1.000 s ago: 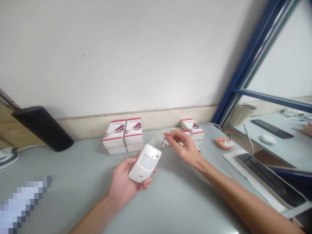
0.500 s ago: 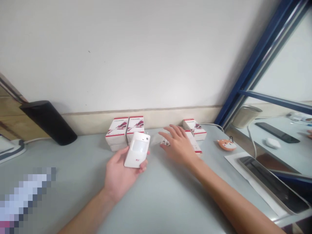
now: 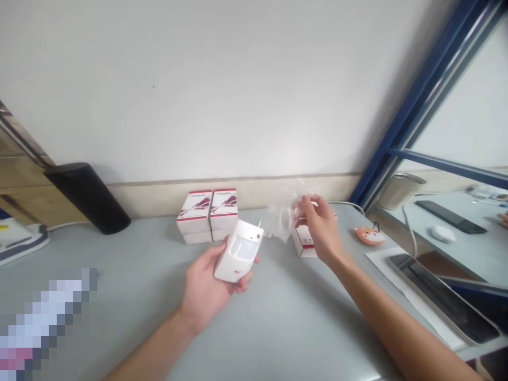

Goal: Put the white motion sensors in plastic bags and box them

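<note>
My left hand (image 3: 210,286) is closed around a white motion sensor (image 3: 238,253), which has a pale lens window and a thin antenna at its top. My right hand (image 3: 323,227) pinches a clear plastic bag (image 3: 283,211) that hangs crumpled to its left. Just beneath that hand stands a white and red box (image 3: 304,250), partly covered by the fingers and wrist. Small white parts (image 3: 270,235) lie on the table by the bag, too blurred to name. Left of the sensor, white and red printed boxes (image 3: 194,217) stand together near the wall.
On the grey table (image 3: 254,328) a black cylinder (image 3: 87,198) leans at the far left. To the right are an orange animal-face pouch (image 3: 370,235) and a phone (image 3: 440,296) on white paper. A blue-framed mirror (image 3: 448,153) borders the right side.
My right hand has closed on the plastic bag and lifted it, moving right over the box. My left hand has shifted slightly right with the motion sensor, whose antenna now shows more clearly.
</note>
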The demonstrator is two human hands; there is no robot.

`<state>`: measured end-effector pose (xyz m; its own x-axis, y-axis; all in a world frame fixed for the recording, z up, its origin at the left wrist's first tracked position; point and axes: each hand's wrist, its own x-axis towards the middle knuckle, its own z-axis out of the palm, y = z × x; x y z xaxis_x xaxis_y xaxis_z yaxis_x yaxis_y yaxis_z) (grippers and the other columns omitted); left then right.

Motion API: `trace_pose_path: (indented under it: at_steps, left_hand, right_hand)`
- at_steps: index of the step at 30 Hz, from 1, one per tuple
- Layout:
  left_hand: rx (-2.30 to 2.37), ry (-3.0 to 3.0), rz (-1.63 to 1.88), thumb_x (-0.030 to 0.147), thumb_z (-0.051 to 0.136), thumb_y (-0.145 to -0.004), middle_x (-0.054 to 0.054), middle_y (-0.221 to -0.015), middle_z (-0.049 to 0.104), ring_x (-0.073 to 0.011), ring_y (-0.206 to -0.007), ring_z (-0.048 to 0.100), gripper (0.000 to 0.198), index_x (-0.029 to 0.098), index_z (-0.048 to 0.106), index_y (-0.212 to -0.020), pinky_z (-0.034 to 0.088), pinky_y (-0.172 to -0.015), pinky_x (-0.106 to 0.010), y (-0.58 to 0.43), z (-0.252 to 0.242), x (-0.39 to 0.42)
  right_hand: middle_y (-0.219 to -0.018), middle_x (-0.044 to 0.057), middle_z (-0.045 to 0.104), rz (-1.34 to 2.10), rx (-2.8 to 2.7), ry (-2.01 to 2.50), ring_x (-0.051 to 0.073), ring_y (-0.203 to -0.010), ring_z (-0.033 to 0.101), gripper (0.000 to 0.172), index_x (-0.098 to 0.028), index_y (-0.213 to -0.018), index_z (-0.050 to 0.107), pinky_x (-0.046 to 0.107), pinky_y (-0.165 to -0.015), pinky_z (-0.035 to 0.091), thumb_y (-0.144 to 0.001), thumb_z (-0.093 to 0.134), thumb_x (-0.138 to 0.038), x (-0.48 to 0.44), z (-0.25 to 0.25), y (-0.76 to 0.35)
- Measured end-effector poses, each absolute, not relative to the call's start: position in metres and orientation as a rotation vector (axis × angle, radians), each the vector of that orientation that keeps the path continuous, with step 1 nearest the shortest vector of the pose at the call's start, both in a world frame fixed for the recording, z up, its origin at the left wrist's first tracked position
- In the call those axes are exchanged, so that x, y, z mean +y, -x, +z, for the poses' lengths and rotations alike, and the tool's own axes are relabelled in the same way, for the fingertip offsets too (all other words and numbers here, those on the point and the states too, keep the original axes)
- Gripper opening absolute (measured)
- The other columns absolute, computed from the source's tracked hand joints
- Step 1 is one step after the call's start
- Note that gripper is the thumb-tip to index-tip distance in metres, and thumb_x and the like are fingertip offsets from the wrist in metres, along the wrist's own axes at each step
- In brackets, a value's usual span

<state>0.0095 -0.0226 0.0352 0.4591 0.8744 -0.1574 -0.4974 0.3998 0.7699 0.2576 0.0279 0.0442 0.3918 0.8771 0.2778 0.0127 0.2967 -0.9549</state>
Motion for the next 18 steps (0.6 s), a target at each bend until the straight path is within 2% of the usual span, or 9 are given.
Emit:
trace_pose_path:
  at_steps: [4, 11, 18]
  left_hand:
    - [0.584, -0.779, 0.824, 0.04, 0.046, -0.098, -0.018, -0.095, 0.073, -0.0212, -0.059, 0.059, 0.036, 0.014, 0.059, -0.12, 0.034, -0.061, -0.034, -0.013, 0.032, -0.025]
    - [0.607, -0.869, 0.802, 0.04, 0.043, -0.099, -0.015, -0.094, 0.072, -0.0211, -0.06, 0.059, 0.038, 0.015, 0.057, -0.124, 0.032, -0.062, -0.035, -0.015, 0.03, -0.026]
    - [0.615, -0.905, 0.821, 0.04, 0.043, -0.099, -0.016, -0.095, 0.072, -0.0204, -0.059, 0.058, 0.038, 0.014, 0.056, -0.124, 0.032, -0.062, -0.034, -0.014, 0.033, -0.027]
  right_hand:
    - [-0.089, 0.003, 0.074, 0.863, -0.928, 1.117, 0.017, -0.064, 0.068, 0.042, -0.025, -0.093, 0.057, 0.03, -0.056, 0.055, -0.089, 0.068, -0.065, 0.028, 0.039, -0.252]
    - [-0.112, 0.008, 0.076, 1.035, -0.845, 1.022, 0.021, -0.077, 0.073, 0.034, -0.025, -0.1, 0.064, 0.035, -0.064, 0.062, -0.091, 0.068, -0.058, 0.025, 0.031, -0.249]
    - [-0.114, 0.009, 0.075, 1.073, -0.844, 0.976, 0.021, -0.079, 0.072, 0.036, -0.024, -0.099, 0.067, 0.035, -0.065, 0.061, -0.094, 0.064, -0.059, 0.024, 0.038, -0.256]
